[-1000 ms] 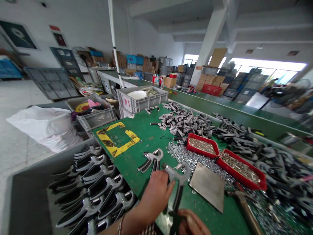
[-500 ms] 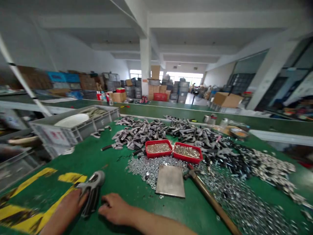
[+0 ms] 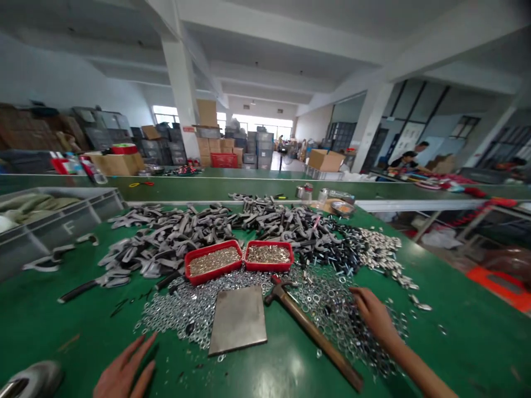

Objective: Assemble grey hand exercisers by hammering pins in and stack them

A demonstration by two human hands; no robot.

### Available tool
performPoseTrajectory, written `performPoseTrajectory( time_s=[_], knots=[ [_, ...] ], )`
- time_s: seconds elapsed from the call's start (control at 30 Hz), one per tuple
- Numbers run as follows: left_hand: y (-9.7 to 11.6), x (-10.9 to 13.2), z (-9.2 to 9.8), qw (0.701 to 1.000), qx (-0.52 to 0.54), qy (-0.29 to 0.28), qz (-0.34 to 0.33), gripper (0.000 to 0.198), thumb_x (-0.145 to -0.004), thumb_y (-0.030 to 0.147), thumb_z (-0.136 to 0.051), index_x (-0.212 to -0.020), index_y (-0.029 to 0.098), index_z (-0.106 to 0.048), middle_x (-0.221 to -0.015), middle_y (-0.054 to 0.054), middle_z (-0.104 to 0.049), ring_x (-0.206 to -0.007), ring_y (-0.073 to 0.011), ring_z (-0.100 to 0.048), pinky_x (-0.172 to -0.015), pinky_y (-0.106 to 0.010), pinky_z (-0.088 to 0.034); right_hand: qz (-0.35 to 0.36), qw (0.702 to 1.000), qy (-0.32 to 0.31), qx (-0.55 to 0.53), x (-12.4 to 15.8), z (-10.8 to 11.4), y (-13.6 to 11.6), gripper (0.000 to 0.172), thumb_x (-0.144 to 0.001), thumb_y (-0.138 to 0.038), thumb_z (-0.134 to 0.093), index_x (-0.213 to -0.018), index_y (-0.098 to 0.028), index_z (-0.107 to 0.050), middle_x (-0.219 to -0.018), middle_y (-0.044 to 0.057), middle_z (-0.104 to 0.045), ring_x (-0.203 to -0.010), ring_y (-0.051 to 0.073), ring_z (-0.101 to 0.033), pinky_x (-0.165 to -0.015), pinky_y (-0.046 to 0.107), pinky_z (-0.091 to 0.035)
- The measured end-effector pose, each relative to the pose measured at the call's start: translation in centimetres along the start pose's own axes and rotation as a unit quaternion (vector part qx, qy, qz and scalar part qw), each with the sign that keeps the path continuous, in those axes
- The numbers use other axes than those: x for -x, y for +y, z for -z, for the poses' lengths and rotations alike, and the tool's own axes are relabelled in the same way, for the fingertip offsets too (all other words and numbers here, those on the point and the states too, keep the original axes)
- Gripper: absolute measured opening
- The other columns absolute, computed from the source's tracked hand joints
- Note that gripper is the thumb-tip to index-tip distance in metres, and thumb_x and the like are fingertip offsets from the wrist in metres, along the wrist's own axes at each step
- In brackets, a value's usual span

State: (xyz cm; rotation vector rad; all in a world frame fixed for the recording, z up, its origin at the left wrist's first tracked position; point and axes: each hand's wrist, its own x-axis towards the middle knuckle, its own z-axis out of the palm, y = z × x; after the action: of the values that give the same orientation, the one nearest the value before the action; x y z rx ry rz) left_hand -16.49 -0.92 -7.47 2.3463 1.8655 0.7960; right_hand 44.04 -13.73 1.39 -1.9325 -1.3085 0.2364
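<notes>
The curled right hand point(image 3: 373, 315) touches the steel washers point(image 3: 332, 315), its grip unclear; the open left hand point(image 3: 124, 370) lies near a metal hand gripper point(image 3: 33, 380).

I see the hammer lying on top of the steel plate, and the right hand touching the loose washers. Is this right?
No: the hammer lies beside the steel plate, not on it, as the head view shows. The right hand does touch the loose washers.

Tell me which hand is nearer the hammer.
Right hand is just right of the wooden-handled hammer, over the washers. The left hand lies far to the hammer's left, past the metal plate.
</notes>
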Motion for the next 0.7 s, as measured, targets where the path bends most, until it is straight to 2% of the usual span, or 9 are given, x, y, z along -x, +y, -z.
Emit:
performPoseTrajectory(
  time_s=[0.07,0.13,0.23,0.33,0.4,0.5,0.6,0.67,0.7],
  knots=[
    [1.7,-2.5,-3.0,0.999,-0.035,-0.006,0.009,0.058,-0.083,0.047,-0.037,-0.13,0.022,-0.061,-0.123,-0.012,-0.063,-0.116,-0.0344,-0.059,-0.102,-0.049,-0.046,-0.048,0.995,0.076,0.053,-2.5,3.1,4.5,0.033,-0.081,-0.036,-0.045,-0.096,-0.02,-0.069,-0.102,0.015,-0.068,-0.103,0.033,-0.061,-0.099,0.05,-0.042],
    [2.8,-4.0,-5.0,0.997,-0.071,-0.016,0.017,0.057,-0.083,0.042,-0.037,-0.131,0.022,-0.062,-0.121,-0.013,-0.064,-0.114,-0.0342,-0.059,-0.097,-0.048,-0.047,-0.105,0.977,0.152,0.105,-3.9,5.8,8.2,0.037,-0.078,-0.035,-0.045,-0.098,-0.015,-0.069,-0.104,0.021,-0.066,-0.109,0.038,-0.057,-0.1,0.057,-0.037],
    [3.0,-4.3,-6.3,0.995,-0.097,-0.035,0.002,0.054,-0.084,0.036,-0.037,-0.131,0.025,-0.062,-0.124,-0.012,-0.064,-0.105,-0.0323,-0.063,-0.088,-0.045,-0.052,-0.207,0.93,0.25,0.174,-4.2,8.8,12.8,0.046,-0.079,-0.039,-0.045,-0.105,-0.009,-0.067,-0.113,0.033,-0.058,-0.117,0.052,-0.044,-0.089,0.075,-0.027],
    [2.4,-4.1,-6.5,0.994,-0.108,-0.019,-0.011,0.054,-0.086,0.039,-0.034,-0.127,0.025,-0.065,-0.122,-0.011,-0.066,-0.098,-0.033,-0.065,-0.083,-0.046,-0.053,-0.259,0.904,0.265,0.216,-3.9,9.4,15.8,0.042,-0.079,-0.042,-0.047,-0.099,-0.014,-0.07,-0.111,0.034,-0.059,-0.112,0.055,-0.045,-0.078,0.077,-0.029],
    [2.7,-4.2,-6.1,0.995,-0.098,-0.005,-0.018,0.052,-0.087,0.041,-0.033,-0.12,0.023,-0.07,-0.118,-0.012,-0.068,-0.096,-0.0337,-0.066,-0.083,-0.047,-0.053,-0.229,0.921,0.22,0.227,-4.2,7.9,16.5,0.032,-0.079,-0.038,-0.049,-0.088,-0.017,-0.071,-0.102,0.028,-0.064,-0.104,0.047,-0.053,-0.08,0.067,-0.037],
    [4.7,-4.2,-4.4,0.998,-0.058,-0.006,-0.016,0.044,-0.086,0.039,-0.037,-0.104,0.022,-0.073,-0.107,-0.012,-0.071,-0.093,-0.0336,-0.066,-0.087,-0.047,-0.052,-0.119,0.961,0.118,0.22,-5.9,2.8,15.3,0.023,-0.08,-0.032,-0.051,-0.081,-0.018,-0.069,-0.093,0.02,-0.068,-0.097,0.035,-0.06,-0.086,0.048,-0.043],
    [7.9,-3.8,-1.7,1.0,-0.004,-0.019,0.01,0.035,-0.087,0.036,-0.044,-0.098,0.018,-0.072,-0.103,-0.016,-0.07,-0.098,-0.0337,-0.063,-0.094,-0.047,-0.047,-0.007,0.981,0.033,0.19,-8.0,-3.1,11.7,0.016,-0.081,-0.03,-0.054,-0.078,-0.019,-0.065,-0.087,0.017,-0.068,-0.09,0.03,-0.062,-0.083,0.04,-0.044],
    [9.5,-3.7,-0.3,0.998,0.043,-0.032,0.018,0.032,-0.09,0.035,-0.046,-0.1,0.016,-0.071,-0.104,-0.017,-0.068,-0.102,-0.0318,-0.06,-0.098,-0.047,-0.043,0.048,0.984,0.001,0.17,-9.2,-6.0,8.9,0.012,-0.08,-0.026,-0.056,-0.069,-0.021,-0.06,-0.078,0.016,-0.066,-0.082,0.03,-0.061,-0.079,0.041,-0.043],
    [9.9,-3.8,0.3,0.998,0.044,-0.038,0.022,0.029,-0.09,0.035,-0.048,-0.098,0.018,-0.071,-0.102,-0.013,-0.068,-0.1,-0.0292,-0.06,-0.097,-0.045,-0.044,0.069,0.985,-0.007,0.16,-9.8,-7.0,7.6,0.015,-0.079,-0.024,-0.057,-0.064,-0.023,-0.056,-0.073,0.015,-0.064,-0.077,0.03,-0.06,-0.076,0.042,-0.041]
  ],
)
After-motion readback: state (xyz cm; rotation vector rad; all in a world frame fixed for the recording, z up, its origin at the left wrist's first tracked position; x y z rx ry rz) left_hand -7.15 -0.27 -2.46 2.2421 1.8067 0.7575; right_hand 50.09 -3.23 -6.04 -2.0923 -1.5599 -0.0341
